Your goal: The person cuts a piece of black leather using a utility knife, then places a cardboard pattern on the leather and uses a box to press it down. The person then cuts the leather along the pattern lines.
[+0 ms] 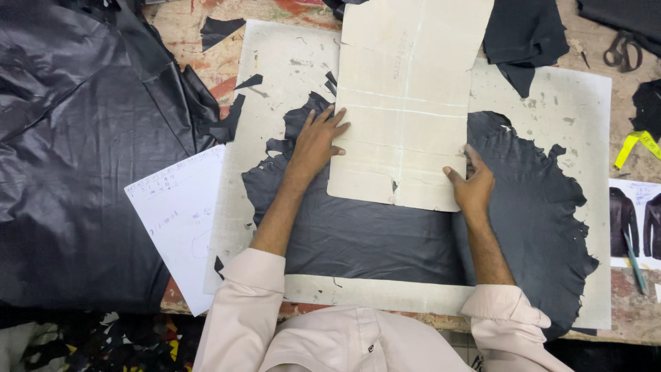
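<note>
Pressing flat, 2 open hands, left (pixel 318 141) and right (pixel 472 184), pin stiff cardboard pattern (pixel 406 96) onto ragged black leather (pixel 385 234).

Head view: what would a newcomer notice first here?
First, the pale cardboard pattern at top centre, lying on a black hide with ragged edges that spreads over the grey board. The left hand lies flat at the pattern's left edge, and the right hand is at its lower right corner. A big heap of black hides fills the left side.
</note>
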